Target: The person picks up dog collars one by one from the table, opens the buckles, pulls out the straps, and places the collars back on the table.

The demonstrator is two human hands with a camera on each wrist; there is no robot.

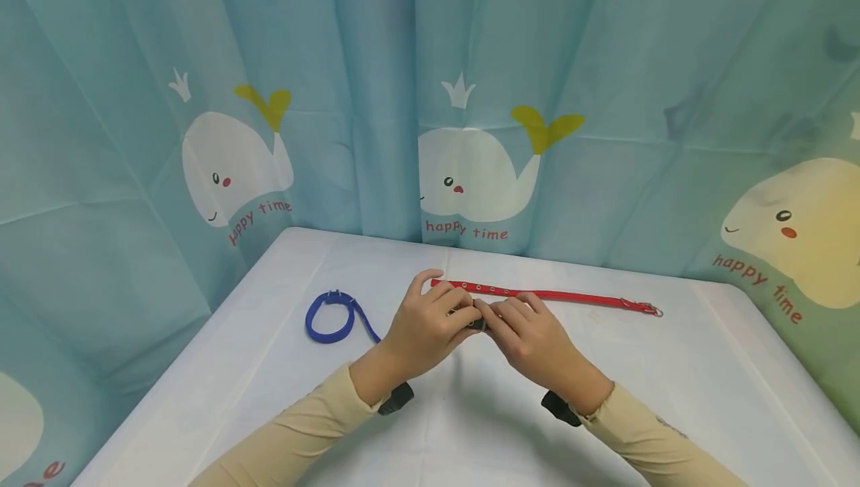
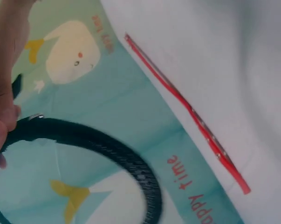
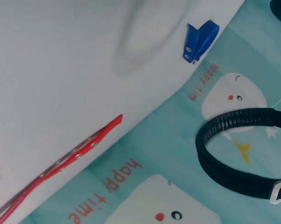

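Note:
Both hands meet over the middle of the table, holding a black collar [image 1: 476,324] between them. My left hand [image 1: 430,323] grips its strap with curled fingers, the index finger lifted a little. From the other side, my right hand [image 1: 534,337] pinches the strap with thumb and fingers. The hands mostly cover the collar in the head view. In the right wrist view the black collar [image 3: 238,184] bends round into a loop, with a metal buckle part [image 3: 277,192] at the right edge. Fingers [image 2: 5,105] pinch the band at the left of the left wrist view.
A red collar [image 1: 578,296] with eyelets lies stretched out behind the hands, its buckle end to the right. Left of the hands, a blue collar [image 1: 329,336] is looped with its tail running toward the left wrist. A printed curtain [image 1: 376,98] hangs behind the white table [image 1: 269,367].

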